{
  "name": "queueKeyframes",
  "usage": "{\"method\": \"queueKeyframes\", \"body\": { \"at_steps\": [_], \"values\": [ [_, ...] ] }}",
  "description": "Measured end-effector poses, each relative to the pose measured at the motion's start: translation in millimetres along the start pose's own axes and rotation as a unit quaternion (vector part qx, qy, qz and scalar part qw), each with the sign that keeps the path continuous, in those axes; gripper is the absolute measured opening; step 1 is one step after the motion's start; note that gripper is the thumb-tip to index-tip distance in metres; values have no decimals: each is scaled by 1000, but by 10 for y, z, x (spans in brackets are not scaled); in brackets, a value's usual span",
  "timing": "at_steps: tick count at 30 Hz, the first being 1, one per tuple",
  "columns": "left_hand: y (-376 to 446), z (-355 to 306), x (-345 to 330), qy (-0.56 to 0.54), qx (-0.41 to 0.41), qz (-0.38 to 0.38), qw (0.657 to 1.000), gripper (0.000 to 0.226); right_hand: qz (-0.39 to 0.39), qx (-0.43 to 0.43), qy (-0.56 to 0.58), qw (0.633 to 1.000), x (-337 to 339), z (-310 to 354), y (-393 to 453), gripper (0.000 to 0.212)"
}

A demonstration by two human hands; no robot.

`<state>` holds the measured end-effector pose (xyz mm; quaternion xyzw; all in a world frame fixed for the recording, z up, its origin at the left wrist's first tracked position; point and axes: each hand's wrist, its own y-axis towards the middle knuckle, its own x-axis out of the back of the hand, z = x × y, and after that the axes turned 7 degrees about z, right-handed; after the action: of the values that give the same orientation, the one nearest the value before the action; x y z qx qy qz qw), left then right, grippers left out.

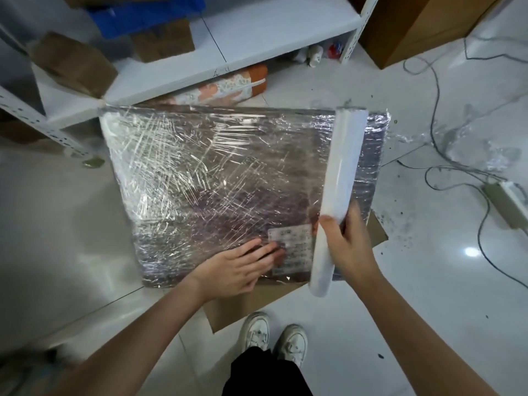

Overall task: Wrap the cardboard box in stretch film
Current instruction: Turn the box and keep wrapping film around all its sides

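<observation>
Head view. The cardboard box (228,178), already covered in several layers of stretch film, is seen lying flat on the floor (57,224) in front of a shelf (257,32), over a flattened cardboard sheet (257,301). The left hand (237,270) is laid flat, fingers straight, on the near face beside the label (291,247), apparently to steady the box and press the film down. The film roll (337,195) is gripped near its lower end by the right hand (348,247) and held across the right side, so that film can be drawn over that edge.
</observation>
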<state>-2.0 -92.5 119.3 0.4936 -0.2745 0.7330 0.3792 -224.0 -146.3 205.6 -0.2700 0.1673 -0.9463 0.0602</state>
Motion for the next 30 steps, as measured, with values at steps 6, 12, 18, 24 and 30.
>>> {"method": "queueKeyframes", "body": {
  "at_steps": [6,12,18,24,30],
  "values": [
    [-12,-27,125,-76,43,2,996,63,-25,3,3,1000,-39,4,12,37],
    [103,36,182,-20,-22,-28,999,55,-30,15,16,999,-42,51,46,42],
    [248,225,110,31,-75,-5,997,53,-22,17,14,1000,-1,71,46,40],
    [233,231,82,32,-44,-12,998,63,-45,49,-77,995,-20,76,-4,26],
    [209,137,222,-46,-48,-26,997,55,-49,35,-77,995,48,6,27,24]
  ]
}}
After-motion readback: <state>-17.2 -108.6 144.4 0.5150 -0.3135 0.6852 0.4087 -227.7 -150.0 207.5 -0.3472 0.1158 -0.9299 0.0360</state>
